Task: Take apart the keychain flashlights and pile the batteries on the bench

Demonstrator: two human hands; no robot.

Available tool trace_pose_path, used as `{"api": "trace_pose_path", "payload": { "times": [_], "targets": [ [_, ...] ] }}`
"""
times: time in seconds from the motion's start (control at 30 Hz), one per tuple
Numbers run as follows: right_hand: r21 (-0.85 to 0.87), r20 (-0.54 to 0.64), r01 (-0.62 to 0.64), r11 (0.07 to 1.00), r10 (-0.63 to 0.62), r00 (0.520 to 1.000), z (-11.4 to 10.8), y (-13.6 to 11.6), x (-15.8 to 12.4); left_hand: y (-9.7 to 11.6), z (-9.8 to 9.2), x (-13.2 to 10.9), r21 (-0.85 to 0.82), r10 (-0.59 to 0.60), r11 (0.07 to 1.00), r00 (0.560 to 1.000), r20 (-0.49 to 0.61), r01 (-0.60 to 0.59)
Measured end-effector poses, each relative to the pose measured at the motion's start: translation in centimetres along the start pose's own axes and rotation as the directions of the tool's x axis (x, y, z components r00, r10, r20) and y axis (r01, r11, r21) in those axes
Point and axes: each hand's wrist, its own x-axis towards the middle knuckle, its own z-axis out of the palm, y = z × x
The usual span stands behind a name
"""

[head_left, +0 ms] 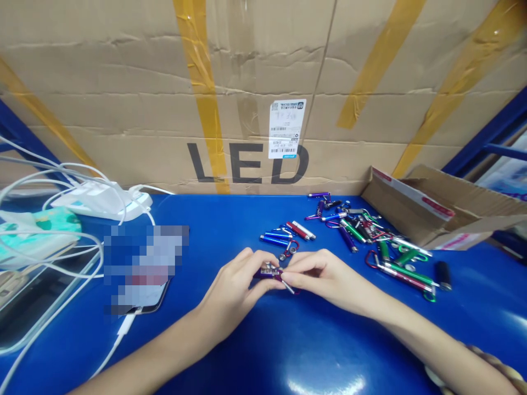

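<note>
Both my hands meet at the middle of the blue table (263, 351). My left hand (236, 288) is closed around a small purple keychain flashlight (268, 271), pinching its body. My right hand (319, 274) pinches the other end of the same flashlight, where a thin metal part sticks out below the fingers. Just beyond my hands lie a few blue, red and silver flashlights (288, 233) and a red carabiner clip (289, 249).
A pile of coloured keychain flashlights (379, 241) lies at the right, beside an open cardboard box (432, 211). A phone (142, 274) on a white cable lies at the left, with a power strip (102, 200) and tangled cables. A large LED carton (255, 93) walls the back.
</note>
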Motion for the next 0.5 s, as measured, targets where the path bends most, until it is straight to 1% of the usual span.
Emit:
{"api": "trace_pose_path", "payload": {
  "times": [0.03, 0.1, 0.17, 0.2, 0.27, 0.37, 0.5],
  "targets": [
    [0.041, 0.015, -0.029, 0.999, 0.028, 0.999, 0.0, 0.0, 0.0, 0.0, 0.0, 0.0, -0.033, -0.017, 0.999, 1.000, -0.005, 0.017],
    [0.171, 0.056, -0.125, 0.977, 0.117, 0.992, 0.1, -0.1, 0.1, 0.1, 0.1, 0.2, -0.111, -0.057, 0.992, 0.998, -0.002, 0.057],
    [0.329, 0.088, -0.208, 0.921, 0.189, 0.978, 0.3, 0.1, 0.2, 0.3, 0.0, 0.3, -0.186, -0.103, 0.977, 0.994, 0.022, 0.105],
    [0.398, 0.091, -0.226, 0.889, 0.206, 0.974, 0.4, 0.1, 0.2, 0.5, -0.1, 0.4, -0.216, -0.125, 0.968, 0.991, 0.037, 0.130],
    [0.493, 0.076, -0.221, 0.842, 0.211, 0.975, 0.7, 0.3, 0.2, 0.8, -0.2, 0.4, -0.259, -0.162, 0.950, 0.985, 0.063, 0.173],
    [0.523, 0.043, -0.173, 0.835, 0.177, 0.983, 0.9, 0.4, 0.3, 1.0, -0.2, 0.2, -0.275, -0.183, 0.940, 0.980, 0.085, 0.199],
    [0.470, 0.085, -0.150, 0.870, 0.125, 0.989, 0.8, 0.0, 0.1, 0.9, -0.2, 0.0, -0.266, -0.174, 0.946, 0.982, 0.073, 0.187]
  ]
}}
